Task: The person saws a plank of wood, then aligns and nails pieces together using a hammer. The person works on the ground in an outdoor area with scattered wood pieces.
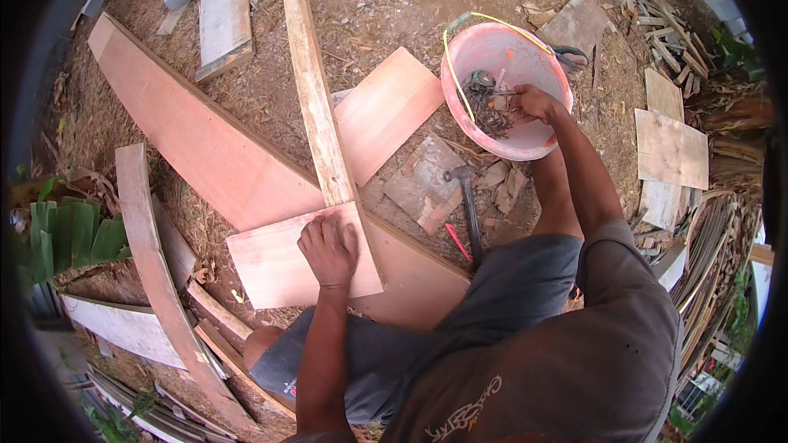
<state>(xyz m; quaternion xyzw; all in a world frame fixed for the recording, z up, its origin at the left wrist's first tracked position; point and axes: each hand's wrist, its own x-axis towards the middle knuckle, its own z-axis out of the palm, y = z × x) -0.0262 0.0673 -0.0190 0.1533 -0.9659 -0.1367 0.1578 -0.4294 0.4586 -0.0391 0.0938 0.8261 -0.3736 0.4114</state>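
Note:
My left hand [328, 250] rests on a pale plywood piece [267, 267], its fingers curled under; whether they hold anything is hidden. The piece lies across the near end of a long narrow timber [308, 66] and over a long wide board [197, 127]. To the right, my right hand [535, 104] reaches into a pinkish-white bucket [509, 148], fingers pinched on a thin dark nail-like piece. Below these fingers, a tangle of dark nails [495, 123] lies beside a round dark-green object [483, 79]. A claw hammer [470, 213] lies on the ground next to my leg.
A yellow-green handle [529, 39] arcs over the bucket. Another plywood piece [386, 111] lies between timber and bucket. By the hammer is a thin red stick [458, 242]. Curved boards [152, 246] lie left; scrap sheets [673, 148] and stacked strips [706, 246] lie right.

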